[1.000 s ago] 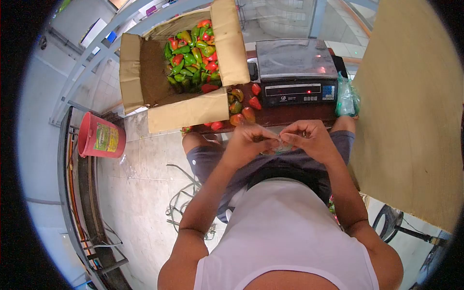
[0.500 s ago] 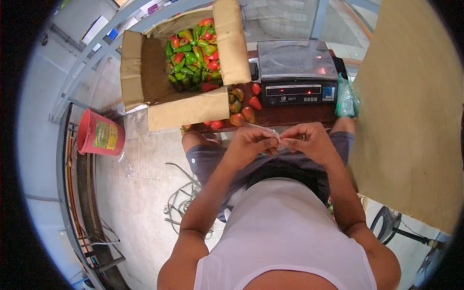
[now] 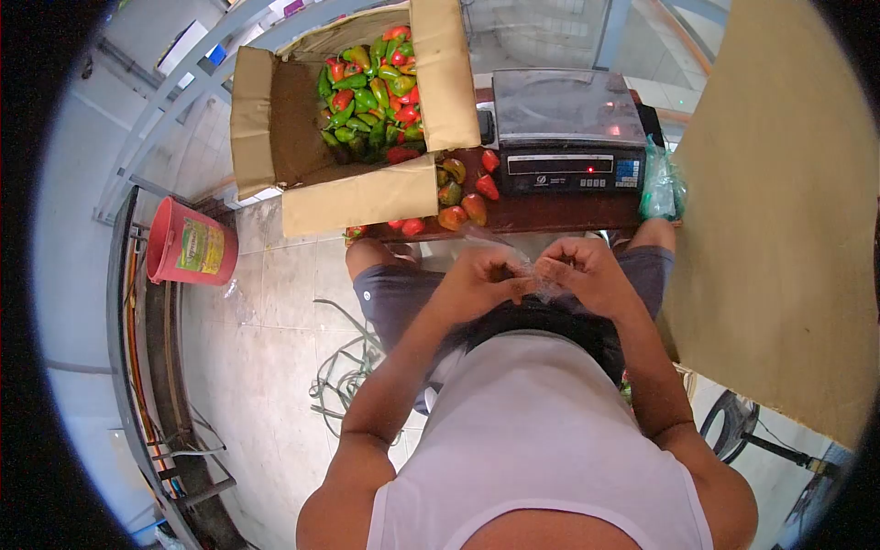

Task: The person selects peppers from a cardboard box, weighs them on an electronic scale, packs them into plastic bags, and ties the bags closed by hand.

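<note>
Above my lap, a thin clear plastic bag (image 3: 548, 286) is pinched between my two hands. My left hand (image 3: 480, 282) grips its left side, and a loose flap of plastic rises above that hand. My right hand (image 3: 587, 273) holds the other side with thumb and fingers, close to the left. Several red and brownish peppers (image 3: 473, 209) lie on the dark red table edge just beyond my left hand. Past my right hand stands a black digital scale (image 3: 573, 174) with a flat metal pan.
An open cardboard box (image 3: 359, 211) holds many green and red peppers (image 3: 367, 101). Greenish plastic bags (image 3: 660, 188) hang right of the scale. A tall board (image 3: 779, 211) stands at right. A pink bucket (image 3: 191, 243) and green straps (image 3: 344, 367) are at left.
My hands have moved slightly apart and down, with the clear plastic now more visible between them. The view has shifted a little.
</note>
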Motion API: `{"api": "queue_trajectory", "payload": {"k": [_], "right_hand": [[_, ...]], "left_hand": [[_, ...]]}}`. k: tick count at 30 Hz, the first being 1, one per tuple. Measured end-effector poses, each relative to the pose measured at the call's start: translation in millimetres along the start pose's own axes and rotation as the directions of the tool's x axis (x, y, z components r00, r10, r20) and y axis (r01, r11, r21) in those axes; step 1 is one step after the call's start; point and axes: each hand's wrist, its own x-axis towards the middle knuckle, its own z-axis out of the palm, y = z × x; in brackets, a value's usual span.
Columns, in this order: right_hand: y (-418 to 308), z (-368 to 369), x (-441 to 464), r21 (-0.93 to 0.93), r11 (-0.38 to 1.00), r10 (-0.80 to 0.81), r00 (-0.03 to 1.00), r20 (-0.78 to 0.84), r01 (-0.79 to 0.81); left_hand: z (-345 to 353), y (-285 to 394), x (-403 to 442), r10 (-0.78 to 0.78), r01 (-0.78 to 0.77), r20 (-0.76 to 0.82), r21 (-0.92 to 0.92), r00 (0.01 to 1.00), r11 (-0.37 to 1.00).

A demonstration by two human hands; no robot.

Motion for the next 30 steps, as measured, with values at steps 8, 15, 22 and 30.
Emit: {"api": "queue_trajectory", "payload": {"k": [8, 15, 22, 30], "right_hand": [[21.7, 9.5, 3.3, 0.74, 0.672, 0.07, 0.991, -0.116, 0.04], [31.3, 21.3, 17.0, 0.605, 0.795, 0.144, 0.958, -0.247, 0.037], [48.7, 15.7, 23.6, 0.208, 0.965, 0.197, 0.967, -0.162, -0.161], [80.0, 2.3, 32.6, -0.188, 0.975, -0.192, 0.886, -0.422, 0.121]], "left_hand": [[-6.1, -21.1, -6.4, 0.045, -0.051, -0.126, -0.042, 0.991, 0.998], [-3.6, -34.2, -6.9, -0.1, -0.009, -0.268, -0.378, 0.958, 0.926], [-1.9, -31.5, -12.0, 0.141, -0.266, -0.299, -0.435, 0.944, 0.86], [-2.9, -31.8, -9.3, 0.144, 0.049, -0.358, 0.477, 0.923, 0.877]]}}
